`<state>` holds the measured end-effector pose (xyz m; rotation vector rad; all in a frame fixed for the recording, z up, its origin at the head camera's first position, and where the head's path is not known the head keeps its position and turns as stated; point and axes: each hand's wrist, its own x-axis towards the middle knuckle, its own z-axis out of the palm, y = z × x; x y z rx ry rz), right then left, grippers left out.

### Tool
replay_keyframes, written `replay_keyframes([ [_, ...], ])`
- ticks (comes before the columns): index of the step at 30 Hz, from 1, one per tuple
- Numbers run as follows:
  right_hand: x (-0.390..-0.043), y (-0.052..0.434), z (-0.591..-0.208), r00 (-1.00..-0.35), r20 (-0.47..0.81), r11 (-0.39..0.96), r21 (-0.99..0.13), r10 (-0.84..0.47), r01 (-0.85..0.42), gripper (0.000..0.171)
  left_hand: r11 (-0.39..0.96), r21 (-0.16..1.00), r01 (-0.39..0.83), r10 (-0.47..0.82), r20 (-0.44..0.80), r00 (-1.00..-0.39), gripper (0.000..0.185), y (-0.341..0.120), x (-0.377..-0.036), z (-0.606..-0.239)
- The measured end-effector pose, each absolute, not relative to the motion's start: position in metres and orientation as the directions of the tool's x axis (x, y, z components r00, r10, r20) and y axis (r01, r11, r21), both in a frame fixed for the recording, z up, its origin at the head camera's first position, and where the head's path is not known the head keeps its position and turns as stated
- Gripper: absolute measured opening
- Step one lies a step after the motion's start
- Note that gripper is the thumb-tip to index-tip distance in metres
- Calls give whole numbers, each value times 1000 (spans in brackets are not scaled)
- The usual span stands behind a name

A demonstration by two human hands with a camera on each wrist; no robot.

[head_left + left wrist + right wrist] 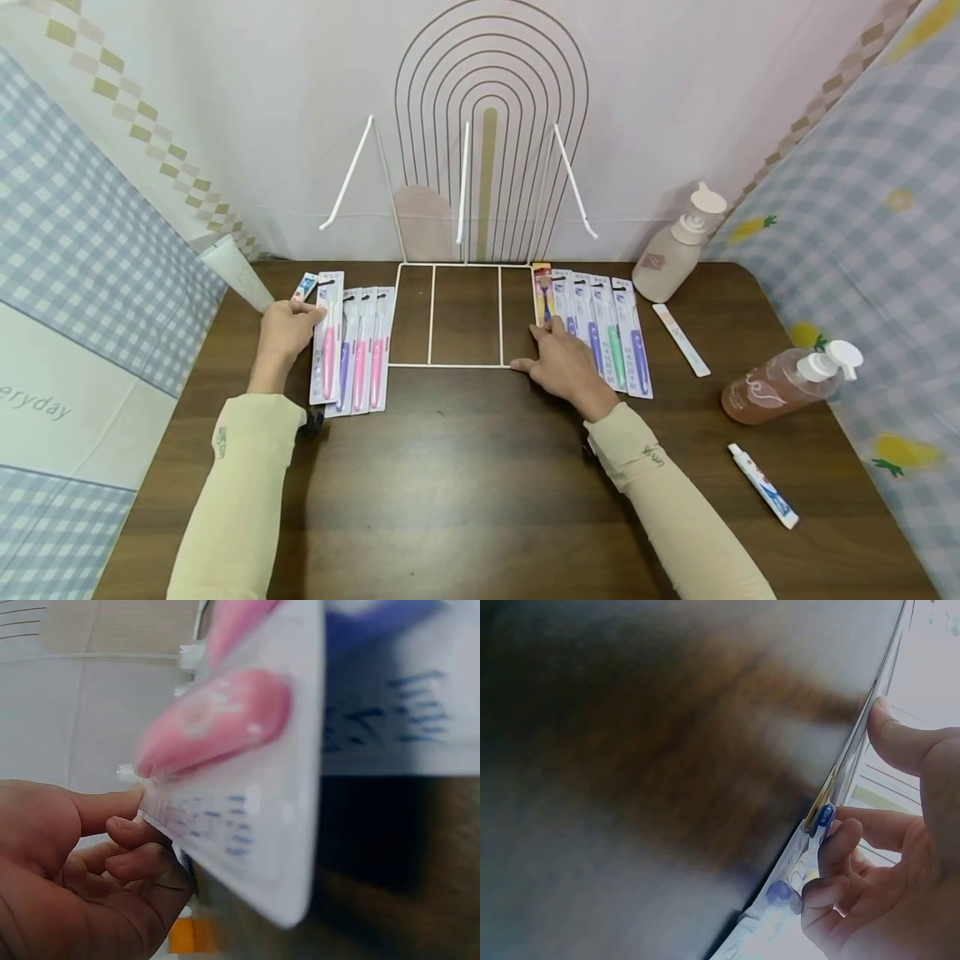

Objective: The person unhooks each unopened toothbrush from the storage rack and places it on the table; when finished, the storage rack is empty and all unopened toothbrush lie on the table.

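Note:
Between thumb and fingers, my left hand (287,333) pinches the edge of a packaged pink toothbrush (327,350). That pack overlaps several other packaged toothbrushes (360,358), pink and purple, lying side by side left of a white wire rack (465,366). In the left wrist view the pink toothbrush's pack (225,802) looks tilted up at its edge. My right hand (562,362) rests with its fingertips on a yellow-and-red toothbrush pack (541,283) at the rack's right side, thumb spread to the rack's front corner. Right of it lies a row of packaged purple and green toothbrushes (618,350).
A white tube (236,271) leans at the left, near a small toothpaste box (304,287). Rightward stand a white pump bottle (667,258) and a tilted-looking amber pump bottle (772,390). A slim white packet (681,339) and toothpaste tube (763,485) lie nearby. The rack's three prongs rise behind.

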<state>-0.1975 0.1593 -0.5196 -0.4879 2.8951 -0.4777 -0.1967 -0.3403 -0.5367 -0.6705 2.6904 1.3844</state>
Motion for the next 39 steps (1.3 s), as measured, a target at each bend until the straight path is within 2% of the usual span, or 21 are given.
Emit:
replay_keyframes([
  [4, -192, 156, -506, -931, -127, 895, -347, -341, -281, 91, 525, 753, -397, -341, -241, -909, 48, -351, -197, -556],
  [10, -181, 150, -483, -932, -149, 898, -351, -332, -264, 87, 553, 738, -387, -343, -222, -913, 45, -349, -192, -560],
  [16, -189, 155, -501, -932, -136, 894, -356, -337, -271, 89, 552, 735, -395, -359, -218, -908, 42, -343, -187, -558],
  [23, -181, 149, -484, -931, -168, 904, -346, -324, -252, 85, 557, 735, -386, -380, -188, -906, 38, -339, -185, -560],
  [30, -194, 155, -513, -934, -128, 890, -369, -334, -268, 92, 577, 720, -386, -392, -170, -904, 37, -337, -184, -562],
  [35, -190, 153, -507, -932, -131, 894, -355, -338, -274, 91, 582, 714, -388, -402, -162, -901, 33, -336, -182, -564],
  [39, -185, 150, -498, -931, -138, 895, -353, -338, -272, 89, 622, 682, -385, -388, -159, -908, 38, -318, -169, -539],
])
